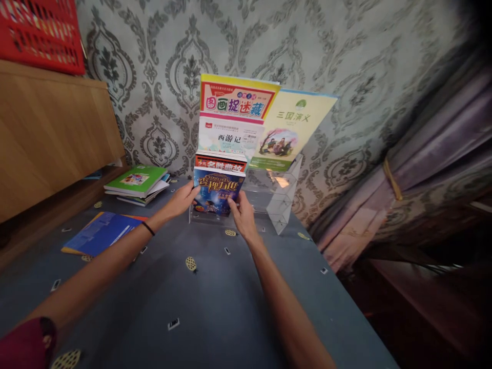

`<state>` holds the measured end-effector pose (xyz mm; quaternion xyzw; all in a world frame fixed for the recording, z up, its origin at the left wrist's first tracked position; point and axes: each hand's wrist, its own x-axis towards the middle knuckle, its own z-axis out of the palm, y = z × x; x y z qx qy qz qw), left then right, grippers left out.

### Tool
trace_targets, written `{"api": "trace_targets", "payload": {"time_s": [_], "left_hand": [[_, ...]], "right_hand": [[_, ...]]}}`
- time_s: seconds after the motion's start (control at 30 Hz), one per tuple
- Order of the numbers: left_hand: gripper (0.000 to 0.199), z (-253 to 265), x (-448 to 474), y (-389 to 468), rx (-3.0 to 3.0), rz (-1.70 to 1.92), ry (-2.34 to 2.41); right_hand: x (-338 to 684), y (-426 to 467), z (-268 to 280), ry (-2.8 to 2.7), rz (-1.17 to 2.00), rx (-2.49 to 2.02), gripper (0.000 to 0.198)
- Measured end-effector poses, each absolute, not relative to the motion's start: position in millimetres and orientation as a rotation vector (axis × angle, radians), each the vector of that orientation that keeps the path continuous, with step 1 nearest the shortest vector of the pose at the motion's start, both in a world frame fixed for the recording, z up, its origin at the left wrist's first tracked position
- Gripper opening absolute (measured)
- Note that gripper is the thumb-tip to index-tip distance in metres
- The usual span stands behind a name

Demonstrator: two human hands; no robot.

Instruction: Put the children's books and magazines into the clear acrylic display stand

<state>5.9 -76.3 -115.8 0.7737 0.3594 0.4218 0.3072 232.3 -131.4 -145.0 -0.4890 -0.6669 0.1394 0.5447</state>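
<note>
My left hand (186,197) and my right hand (243,215) grip a dark blue book (216,193) by its two side edges. Its cover has gold lettering and a small cartoon figure. The book is at the lowest front tier of a clear acrylic book rack (279,205). Whether its bottom edge rests on the rack I cannot tell. Right behind it stands a book with a red title band (221,163). Higher up are a white book (225,134), a red and yellow book (238,100) and a pale yellow-green book (294,123) on the right.
A stack of books with a green one (136,179) on top lies at the left by a wooden cabinet (57,128). Nearer lies a blue book (103,233) on the dark tablecloth (215,307). A red basket (42,36) sits on the cabinet. A curtain (365,205) hangs at right.
</note>
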Motion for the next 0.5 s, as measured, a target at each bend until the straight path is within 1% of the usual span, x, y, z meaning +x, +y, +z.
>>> {"api": "trace_targets", "payload": {"time_s": [0.1,0.23,0.37,0.5], "left_hand": [[0.034,-121,7,-79,2.075,1.108,1.008],[0.021,-126,10,-86,2.181,1.191,1.148],[0.014,-129,13,-90,2.308,1.302,1.272],[0.010,-129,13,-89,2.330,1.316,1.361]], "right_hand": [[235,-128,-153,-1.609,0.299,-1.196,0.028],[237,-124,-162,-1.623,0.266,-1.249,0.026],[239,-123,-165,-1.612,0.276,-1.253,0.029],[238,-126,-166,-1.620,0.282,-1.286,0.032]]}}
